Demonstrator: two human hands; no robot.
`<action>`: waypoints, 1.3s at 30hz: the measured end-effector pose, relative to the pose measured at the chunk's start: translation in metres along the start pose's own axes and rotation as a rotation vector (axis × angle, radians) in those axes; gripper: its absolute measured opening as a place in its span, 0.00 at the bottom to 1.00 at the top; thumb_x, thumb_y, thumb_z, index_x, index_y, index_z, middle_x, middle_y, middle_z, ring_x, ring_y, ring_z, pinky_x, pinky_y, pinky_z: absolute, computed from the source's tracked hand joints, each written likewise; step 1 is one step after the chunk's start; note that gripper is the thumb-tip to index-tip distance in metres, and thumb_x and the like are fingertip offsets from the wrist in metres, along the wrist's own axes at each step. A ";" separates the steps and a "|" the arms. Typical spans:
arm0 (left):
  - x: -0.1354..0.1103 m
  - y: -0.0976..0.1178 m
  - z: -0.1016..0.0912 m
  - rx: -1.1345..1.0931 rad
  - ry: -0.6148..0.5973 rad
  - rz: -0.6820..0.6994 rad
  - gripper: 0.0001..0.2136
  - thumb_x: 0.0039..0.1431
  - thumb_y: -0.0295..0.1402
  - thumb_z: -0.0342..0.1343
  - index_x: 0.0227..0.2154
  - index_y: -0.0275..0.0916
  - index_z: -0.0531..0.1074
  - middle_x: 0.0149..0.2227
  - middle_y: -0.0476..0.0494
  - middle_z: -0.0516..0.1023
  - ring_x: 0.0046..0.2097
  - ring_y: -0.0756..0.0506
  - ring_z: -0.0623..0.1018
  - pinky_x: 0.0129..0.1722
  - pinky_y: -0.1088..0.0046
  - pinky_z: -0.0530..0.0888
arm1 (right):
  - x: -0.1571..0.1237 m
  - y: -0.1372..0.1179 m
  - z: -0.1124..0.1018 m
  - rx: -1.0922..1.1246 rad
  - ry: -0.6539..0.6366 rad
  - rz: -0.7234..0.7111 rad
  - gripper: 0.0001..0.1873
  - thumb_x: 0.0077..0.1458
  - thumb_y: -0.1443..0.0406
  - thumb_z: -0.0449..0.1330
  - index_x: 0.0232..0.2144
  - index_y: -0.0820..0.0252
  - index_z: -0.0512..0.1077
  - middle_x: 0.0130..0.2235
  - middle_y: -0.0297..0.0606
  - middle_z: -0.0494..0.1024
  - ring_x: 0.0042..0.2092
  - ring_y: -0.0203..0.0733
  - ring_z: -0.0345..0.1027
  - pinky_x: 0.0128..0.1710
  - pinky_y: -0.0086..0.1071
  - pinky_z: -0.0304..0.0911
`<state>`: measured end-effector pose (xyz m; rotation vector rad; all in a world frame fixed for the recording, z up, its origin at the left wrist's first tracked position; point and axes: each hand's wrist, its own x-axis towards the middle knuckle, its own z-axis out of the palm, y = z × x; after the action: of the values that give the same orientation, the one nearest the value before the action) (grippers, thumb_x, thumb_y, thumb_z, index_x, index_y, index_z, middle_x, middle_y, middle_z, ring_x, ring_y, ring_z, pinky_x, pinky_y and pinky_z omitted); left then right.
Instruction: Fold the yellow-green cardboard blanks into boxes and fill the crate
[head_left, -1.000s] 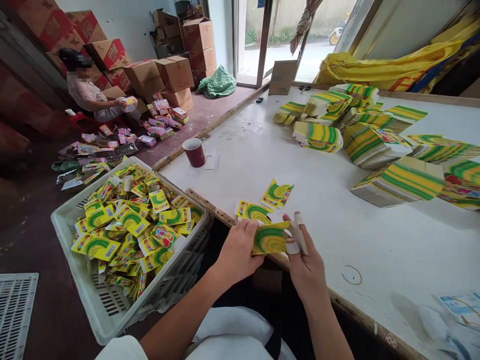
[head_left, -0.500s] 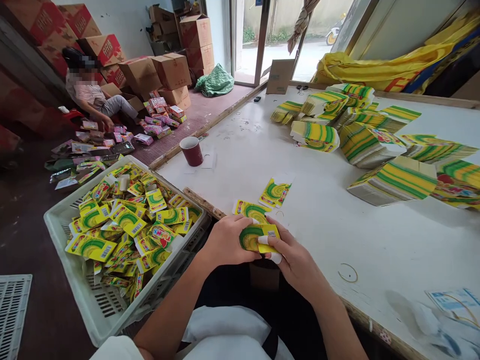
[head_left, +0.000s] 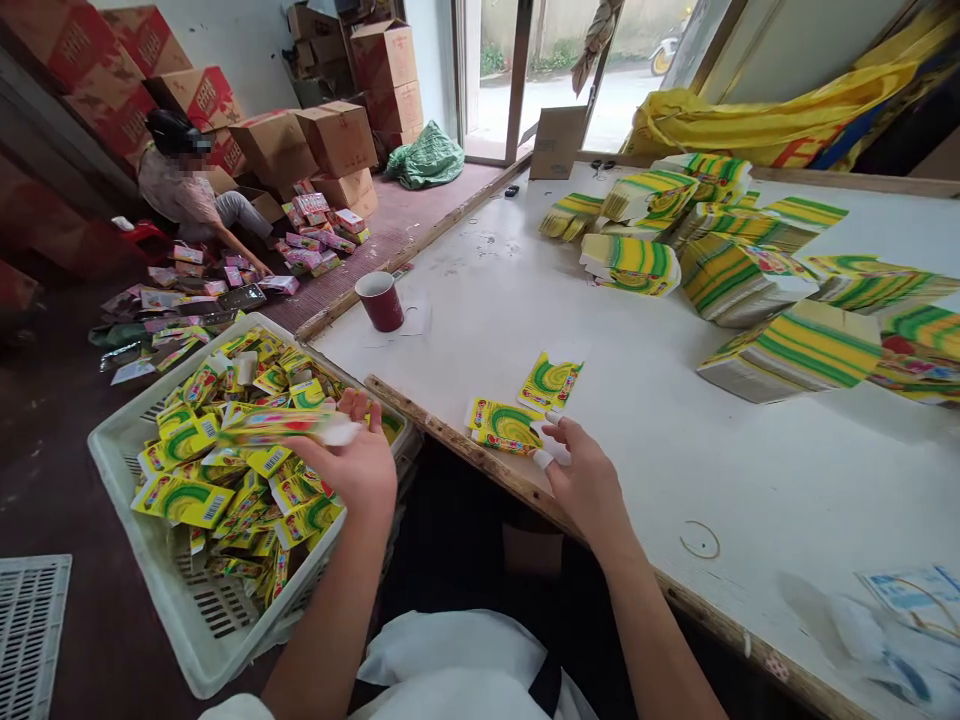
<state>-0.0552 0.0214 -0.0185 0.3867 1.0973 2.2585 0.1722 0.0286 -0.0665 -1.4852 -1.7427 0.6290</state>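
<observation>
My left hand is over the white plastic basket, fingers spread and palm up. A small yellow box, smeared by motion, is at its thumb side, seemingly leaving the hand. Many similar yellow-green boxes fill the basket. At the table's edge my right hand reaches toward a flat yellow carton, its thumb and fingers apart at the carton's right end. White covers wrap some of those fingertips. Just beyond lies another flat carton.
Stacks of flat cartons stand at the table's right. A maroon mug is near its left edge, a rubber band to the right. Beyond the basket a person sits on the floor among pink packages, near cardboard boxes.
Both hands held one small box together; now they are apart. My left hand has swung left over the basket with the box, and my right hand has moved to the flat carton.
</observation>
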 end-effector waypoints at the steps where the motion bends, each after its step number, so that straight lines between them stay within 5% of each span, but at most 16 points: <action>1: 0.005 0.001 0.001 -0.025 0.073 -0.073 0.30 0.54 0.66 0.43 0.38 0.42 0.68 0.48 0.40 0.73 0.51 0.45 0.74 0.48 0.70 0.73 | 0.004 0.002 0.000 -0.071 0.003 0.007 0.16 0.53 0.69 0.56 0.46 0.57 0.67 0.46 0.46 0.79 0.49 0.55 0.71 0.49 0.52 0.67; 4: 0.005 -0.002 0.004 -0.015 0.154 -0.307 0.24 0.63 0.57 0.41 0.40 0.41 0.67 0.49 0.38 0.72 0.52 0.45 0.74 0.49 0.69 0.73 | 0.009 0.000 0.004 -0.118 -0.007 0.009 0.18 0.48 0.75 0.53 0.42 0.57 0.70 0.42 0.46 0.79 0.45 0.55 0.70 0.48 0.51 0.65; 8: -0.017 -0.016 0.009 0.031 0.009 -0.435 0.16 0.65 0.48 0.48 0.39 0.39 0.70 0.42 0.41 0.75 0.43 0.47 0.76 0.43 0.70 0.73 | 0.010 -0.003 0.009 -0.082 0.012 0.022 0.17 0.45 0.75 0.54 0.40 0.58 0.67 0.39 0.45 0.76 0.42 0.54 0.68 0.46 0.50 0.64; 12: -0.041 -0.027 0.010 0.030 -0.149 -0.421 0.23 0.50 0.52 0.64 0.40 0.38 0.72 0.41 0.42 0.76 0.44 0.47 0.76 0.43 0.72 0.73 | 0.008 -0.005 0.006 0.031 0.073 0.079 0.16 0.48 0.69 0.56 0.41 0.56 0.60 0.34 0.38 0.73 0.37 0.48 0.69 0.40 0.44 0.68; 15: -0.057 -0.029 0.013 -0.023 -0.331 -0.416 0.29 0.39 0.51 0.72 0.41 0.40 0.72 0.46 0.43 0.76 0.49 0.46 0.75 0.47 0.72 0.72 | 0.000 -0.016 0.000 0.326 0.104 0.093 0.19 0.49 0.65 0.60 0.42 0.54 0.57 0.34 0.33 0.71 0.35 0.41 0.69 0.37 0.38 0.69; 18: -0.072 -0.026 0.024 -0.096 -0.504 -0.512 0.27 0.41 0.50 0.71 0.40 0.40 0.73 0.42 0.43 0.77 0.45 0.44 0.76 0.46 0.68 0.74 | -0.015 -0.036 -0.003 0.717 -0.067 0.067 0.25 0.48 0.65 0.65 0.46 0.51 0.59 0.35 0.31 0.71 0.35 0.38 0.70 0.38 0.35 0.69; 22: -0.080 -0.018 0.039 -0.170 -0.491 -0.538 0.21 0.46 0.52 0.66 0.33 0.39 0.72 0.29 0.48 0.73 0.33 0.47 0.75 0.40 0.68 0.75 | -0.034 -0.058 0.003 0.903 -0.301 0.066 0.26 0.50 0.63 0.68 0.48 0.49 0.62 0.35 0.30 0.71 0.35 0.36 0.68 0.35 0.30 0.67; 25: -0.081 -0.019 0.038 -0.101 -0.444 -0.392 0.22 0.46 0.53 0.67 0.30 0.40 0.70 0.26 0.53 0.68 0.30 0.51 0.72 0.39 0.72 0.75 | -0.038 -0.061 0.008 0.852 -0.231 0.058 0.26 0.48 0.62 0.71 0.47 0.50 0.65 0.32 0.28 0.70 0.33 0.35 0.66 0.34 0.29 0.65; 28: -0.080 -0.025 0.028 0.000 -0.564 -0.322 0.27 0.43 0.58 0.65 0.36 0.41 0.71 0.32 0.50 0.73 0.35 0.49 0.75 0.41 0.71 0.75 | -0.035 -0.054 0.006 0.824 -0.135 0.069 0.21 0.49 0.61 0.70 0.45 0.52 0.69 0.30 0.28 0.71 0.32 0.35 0.67 0.34 0.29 0.66; 32: -0.077 -0.032 0.018 0.074 -0.653 -0.344 0.21 0.46 0.48 0.69 0.39 0.41 0.74 0.37 0.47 0.80 0.38 0.47 0.78 0.42 0.71 0.76 | -0.032 -0.043 -0.004 0.731 -0.018 0.015 0.10 0.55 0.59 0.65 0.39 0.54 0.73 0.32 0.32 0.75 0.34 0.38 0.71 0.34 0.30 0.69; 36: -0.067 -0.024 0.013 0.225 -0.650 -0.311 0.15 0.50 0.46 0.67 0.33 0.39 0.78 0.36 0.45 0.83 0.39 0.44 0.81 0.44 0.68 0.76 | -0.033 -0.035 -0.016 0.406 0.099 -0.125 0.03 0.59 0.65 0.59 0.34 0.55 0.73 0.28 0.30 0.75 0.28 0.36 0.68 0.27 0.28 0.65; 39: -0.054 -0.004 0.012 0.353 -0.733 -0.133 0.21 0.56 0.51 0.60 0.44 0.39 0.76 0.47 0.39 0.81 0.50 0.40 0.78 0.52 0.63 0.73 | -0.029 -0.031 -0.027 0.078 0.296 -0.327 0.08 0.58 0.71 0.57 0.34 0.54 0.73 0.32 0.32 0.78 0.34 0.39 0.71 0.33 0.30 0.66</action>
<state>-0.0054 -0.0027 -0.0141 1.1381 1.0576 1.5750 0.1760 -0.0091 -0.0334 -1.1399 -1.6572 0.2870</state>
